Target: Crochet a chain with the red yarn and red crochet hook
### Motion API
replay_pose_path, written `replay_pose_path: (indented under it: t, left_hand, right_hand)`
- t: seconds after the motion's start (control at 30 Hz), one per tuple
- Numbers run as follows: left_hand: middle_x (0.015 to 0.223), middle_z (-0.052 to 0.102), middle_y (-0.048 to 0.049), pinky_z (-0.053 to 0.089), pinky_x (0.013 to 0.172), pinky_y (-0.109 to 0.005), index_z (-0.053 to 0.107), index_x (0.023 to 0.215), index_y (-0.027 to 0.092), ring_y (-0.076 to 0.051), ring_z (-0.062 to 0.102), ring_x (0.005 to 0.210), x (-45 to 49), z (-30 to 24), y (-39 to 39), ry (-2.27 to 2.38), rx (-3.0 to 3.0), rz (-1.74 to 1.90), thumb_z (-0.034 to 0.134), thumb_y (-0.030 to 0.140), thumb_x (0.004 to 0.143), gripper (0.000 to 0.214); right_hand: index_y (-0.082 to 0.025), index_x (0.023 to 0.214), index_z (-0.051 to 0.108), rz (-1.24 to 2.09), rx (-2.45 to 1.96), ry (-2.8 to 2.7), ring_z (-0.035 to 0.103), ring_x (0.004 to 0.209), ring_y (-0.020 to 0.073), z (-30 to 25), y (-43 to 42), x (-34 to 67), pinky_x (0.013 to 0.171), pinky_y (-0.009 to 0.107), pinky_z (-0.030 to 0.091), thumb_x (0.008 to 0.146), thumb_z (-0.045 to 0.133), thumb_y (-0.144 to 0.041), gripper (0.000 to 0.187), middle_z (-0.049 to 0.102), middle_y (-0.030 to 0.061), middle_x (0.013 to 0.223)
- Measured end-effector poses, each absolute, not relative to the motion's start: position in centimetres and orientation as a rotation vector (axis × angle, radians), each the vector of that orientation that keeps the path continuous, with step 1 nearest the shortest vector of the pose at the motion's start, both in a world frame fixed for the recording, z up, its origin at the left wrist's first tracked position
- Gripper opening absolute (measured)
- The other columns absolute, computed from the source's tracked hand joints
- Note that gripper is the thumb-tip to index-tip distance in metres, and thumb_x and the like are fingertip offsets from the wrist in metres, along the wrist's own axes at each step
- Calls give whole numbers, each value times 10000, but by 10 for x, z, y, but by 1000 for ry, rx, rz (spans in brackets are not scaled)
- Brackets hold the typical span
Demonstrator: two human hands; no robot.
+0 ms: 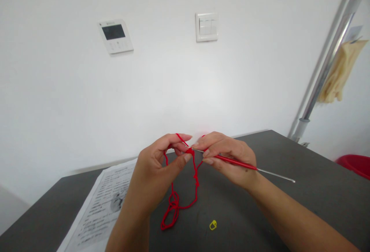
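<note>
Between the thumb and fingers of my left hand is a small piece of red crochet work. Red yarn runs over the left index finger and hangs down to a loose tangle on the table. My right hand grips a crochet hook by its red handle, pen-like. The hook's thin metal tip meets the crochet work at the left fingertips; its other metal end sticks out past the right wrist. A yellow stitch marker lies on the table below the hands.
Printed sheets lie on the dark grey table at the left, partly behind my left forearm. A white wall with a switch and a control panel stands behind. A metal pole and a red basin are at the right.
</note>
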State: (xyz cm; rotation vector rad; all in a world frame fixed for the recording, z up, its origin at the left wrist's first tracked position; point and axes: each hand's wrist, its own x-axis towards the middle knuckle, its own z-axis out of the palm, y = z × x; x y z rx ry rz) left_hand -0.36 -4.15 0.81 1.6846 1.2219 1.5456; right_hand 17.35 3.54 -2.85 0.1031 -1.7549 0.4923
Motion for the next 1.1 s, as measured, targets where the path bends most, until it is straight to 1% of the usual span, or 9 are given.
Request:
replay_pose_path:
  t: [0.27,0.5,0.7,0.9,1.1]
  left_hand:
    - [767,699,21,483,715,-182,811,925,264,-97,613,754,-10,8,-33,995,1496,1448,798,173,751,197]
    - [775,711,7,485,715,-175,818,918,254,-93,615,745,-11,8,-30,967,1446,1413,815,179,741,192]
    - [761,710,21,481,708,-158,820,904,267,-78,615,732,-12,9,-32,965,1437,1409,810,172,747,184]
    - [778,718,16,485,728,-178,816,931,265,-91,620,757,-14,7,-34,973,1459,1411,808,180,752,198]
    - [838,740,-22,496,790,-249,803,973,239,-140,647,824,-9,7,-32,1050,1476,1430,810,214,754,221]
  right_hand:
    - [-264,970,735,623,98,-1704,732,947,198,-32,34,172,840,362,604,862,714,-83,212,785,57,993]
    - [-260,965,734,630,99,-1698,731,949,194,-31,34,171,842,363,603,862,714,-80,209,786,59,994]
    - [-268,963,733,635,89,-1702,736,949,194,-31,34,171,845,365,609,878,710,-117,175,788,54,993]
    - [-253,961,736,650,107,-1700,735,947,185,-31,35,171,837,346,608,879,710,-117,161,789,57,991]
    - [-271,969,747,688,105,-1699,731,954,192,-30,35,171,842,359,601,868,721,-105,196,789,53,993]
